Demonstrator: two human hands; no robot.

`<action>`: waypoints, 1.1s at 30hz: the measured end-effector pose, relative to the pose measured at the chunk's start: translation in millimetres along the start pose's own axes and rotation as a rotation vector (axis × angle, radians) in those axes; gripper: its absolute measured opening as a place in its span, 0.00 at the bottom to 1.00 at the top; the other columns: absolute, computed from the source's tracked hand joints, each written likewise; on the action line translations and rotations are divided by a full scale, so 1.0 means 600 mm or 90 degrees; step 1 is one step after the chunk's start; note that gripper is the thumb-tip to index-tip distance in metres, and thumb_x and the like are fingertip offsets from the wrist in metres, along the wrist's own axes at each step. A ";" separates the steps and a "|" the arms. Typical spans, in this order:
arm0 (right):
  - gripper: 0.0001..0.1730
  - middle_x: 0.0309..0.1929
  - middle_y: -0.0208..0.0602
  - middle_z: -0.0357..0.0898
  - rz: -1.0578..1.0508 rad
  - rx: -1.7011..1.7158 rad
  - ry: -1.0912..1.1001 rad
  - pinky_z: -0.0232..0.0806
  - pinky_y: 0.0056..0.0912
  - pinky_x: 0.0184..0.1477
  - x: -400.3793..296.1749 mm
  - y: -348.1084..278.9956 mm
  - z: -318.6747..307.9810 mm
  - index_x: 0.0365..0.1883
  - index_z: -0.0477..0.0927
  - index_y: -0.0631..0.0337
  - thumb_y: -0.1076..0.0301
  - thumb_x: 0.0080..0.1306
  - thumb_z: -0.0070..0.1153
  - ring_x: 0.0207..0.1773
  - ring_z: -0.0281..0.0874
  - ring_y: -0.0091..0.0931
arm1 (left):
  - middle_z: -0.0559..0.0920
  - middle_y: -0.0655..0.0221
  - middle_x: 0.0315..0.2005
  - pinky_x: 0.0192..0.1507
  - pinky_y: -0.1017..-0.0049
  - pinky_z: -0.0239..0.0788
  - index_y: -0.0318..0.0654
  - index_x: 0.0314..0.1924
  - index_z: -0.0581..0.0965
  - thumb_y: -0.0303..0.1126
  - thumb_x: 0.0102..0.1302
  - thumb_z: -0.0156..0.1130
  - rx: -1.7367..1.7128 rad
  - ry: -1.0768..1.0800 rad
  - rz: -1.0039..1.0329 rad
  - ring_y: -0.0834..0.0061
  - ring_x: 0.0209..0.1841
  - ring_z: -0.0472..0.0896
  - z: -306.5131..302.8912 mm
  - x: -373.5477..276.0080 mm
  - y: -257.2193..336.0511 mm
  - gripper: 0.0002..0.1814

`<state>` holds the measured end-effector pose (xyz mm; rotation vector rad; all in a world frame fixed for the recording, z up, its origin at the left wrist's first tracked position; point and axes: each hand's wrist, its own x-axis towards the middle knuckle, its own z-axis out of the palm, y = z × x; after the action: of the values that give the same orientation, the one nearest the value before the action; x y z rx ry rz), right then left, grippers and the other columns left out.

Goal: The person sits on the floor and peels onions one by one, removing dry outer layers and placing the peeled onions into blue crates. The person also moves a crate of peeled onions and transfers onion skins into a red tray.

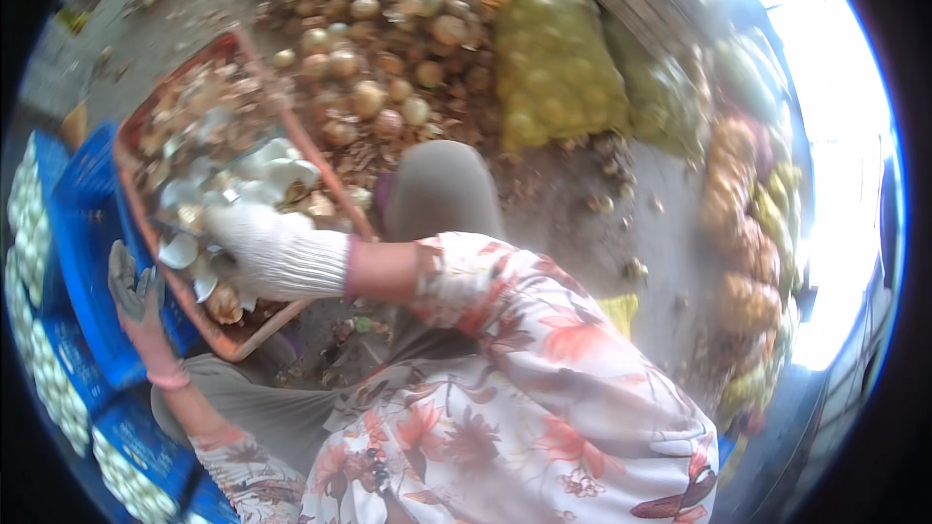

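My right hand (pixel 266 244), in a white knitted glove, is blurred over an orange-rimmed plastic crate (pixel 320 160) of onion skins and peelings. Its fingers are hard to make out. A thin dark strip (pixel 169 224), perhaps a blade, sticks out to the left beside them. White onion layers (pixel 273 167) lie in the crate just beyond this glove. My left hand (pixel 138 298) wears a pink glove with a grey palm and fingers. It is raised at the edge of a blue plastic crate (pixel 87 225), fingers apart, with nothing seen in it.
Loose unpeeled onions (pixel 368 98) are heaped on the floor ahead. A yellow mesh sack of onions (pixel 557 65) stands to their right, more filled sacks (pixel 743 233) along the far right. Peeled white onions (pixel 54 386) fill blue crates at left. My bent knee (pixel 444 185) rises beside the orange-rimmed crate.
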<state>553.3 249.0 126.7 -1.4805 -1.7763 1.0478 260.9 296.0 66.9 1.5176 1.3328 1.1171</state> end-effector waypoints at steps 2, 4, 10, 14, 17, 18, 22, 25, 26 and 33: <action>0.19 0.32 0.53 0.86 -0.038 0.132 -0.124 0.79 0.51 0.41 0.010 0.004 -0.024 0.41 0.82 0.69 0.58 0.65 0.62 0.39 0.89 0.46 | 0.63 0.55 0.78 0.78 0.61 0.58 0.35 0.82 0.56 0.30 0.71 0.66 -0.238 -0.155 0.032 0.60 0.78 0.64 0.058 -0.002 0.067 0.44; 0.20 0.31 0.49 0.88 -0.030 0.233 -0.223 0.81 0.44 0.39 0.000 0.003 -0.035 0.44 0.85 0.69 0.58 0.65 0.60 0.33 0.90 0.37 | 0.64 0.53 0.77 0.78 0.58 0.57 0.38 0.84 0.50 0.33 0.70 0.69 -0.439 -0.281 -0.004 0.56 0.78 0.64 0.077 0.003 0.065 0.50; 0.20 0.31 0.50 0.87 -0.039 0.131 -0.176 0.77 0.47 0.42 -0.049 -0.012 -0.053 0.43 0.87 0.65 0.54 0.68 0.60 0.37 0.88 0.44 | 0.77 0.70 0.47 0.48 0.68 0.74 0.40 0.74 0.71 0.31 0.73 0.67 -0.430 -0.297 -0.022 0.73 0.46 0.76 0.040 -0.001 0.005 0.31; 0.18 0.35 0.51 0.83 -0.047 0.258 0.048 0.75 0.48 0.43 -0.114 -0.008 -0.082 0.52 0.80 0.63 0.60 0.70 0.61 0.38 0.85 0.45 | 0.79 0.71 0.51 0.50 0.71 0.76 0.41 0.75 0.69 0.27 0.74 0.66 -0.536 -0.473 -0.054 0.75 0.49 0.80 0.046 0.008 0.011 0.31; 0.18 0.37 0.45 0.82 -0.117 0.331 0.256 0.75 0.47 0.39 -0.160 0.014 -0.127 0.57 0.75 0.62 0.59 0.76 0.57 0.34 0.83 0.42 | 0.77 0.73 0.44 0.43 0.73 0.74 0.40 0.74 0.70 0.29 0.74 0.66 -0.432 -0.359 -0.108 0.77 0.42 0.78 0.050 -0.006 0.022 0.30; 0.17 0.36 0.43 0.82 -0.043 0.394 0.295 0.75 0.46 0.40 -0.178 0.019 -0.155 0.56 0.75 0.61 0.59 0.78 0.56 0.33 0.82 0.39 | 0.77 0.73 0.44 0.45 0.74 0.74 0.39 0.73 0.70 0.30 0.74 0.66 -0.366 -0.317 -0.143 0.77 0.41 0.79 0.052 -0.011 0.027 0.30; 0.19 0.39 0.43 0.85 0.217 0.316 0.429 0.77 0.43 0.44 -0.242 0.165 -0.244 0.60 0.75 0.59 0.56 0.80 0.53 0.38 0.85 0.34 | 0.80 0.59 0.60 0.63 0.67 0.72 0.35 0.70 0.74 0.25 0.66 0.70 0.318 -0.257 -0.004 0.66 0.60 0.81 0.086 -0.014 -0.008 0.31; 0.22 0.47 0.53 0.88 0.396 -0.228 0.285 0.78 0.51 0.49 -0.309 0.336 -0.210 0.66 0.73 0.57 0.57 0.79 0.49 0.48 0.88 0.46 | 0.79 0.55 0.65 0.68 0.65 0.70 0.36 0.70 0.74 0.23 0.65 0.69 0.278 -0.235 0.006 0.63 0.66 0.77 0.111 -0.014 -0.016 0.31; 0.22 0.48 0.54 0.87 0.444 -0.244 0.202 0.77 0.54 0.50 -0.322 0.353 -0.196 0.66 0.73 0.57 0.58 0.79 0.48 0.50 0.87 0.49 | 0.78 0.55 0.66 0.68 0.65 0.70 0.36 0.69 0.74 0.22 0.65 0.69 0.304 -0.256 0.013 0.62 0.66 0.78 0.115 -0.010 0.001 0.32; 0.22 0.51 0.52 0.87 0.616 -0.354 -0.009 0.79 0.54 0.51 -0.306 0.489 -0.090 0.66 0.76 0.54 0.59 0.77 0.48 0.53 0.87 0.48 | 0.77 0.55 0.63 0.64 0.64 0.74 0.36 0.66 0.77 0.24 0.65 0.72 0.380 -0.245 -0.027 0.60 0.62 0.80 0.124 -0.030 0.031 0.29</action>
<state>785.4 100.3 -89.6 -2.8319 -1.3828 0.9870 336.4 274.8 61.9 1.9897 1.4793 0.3669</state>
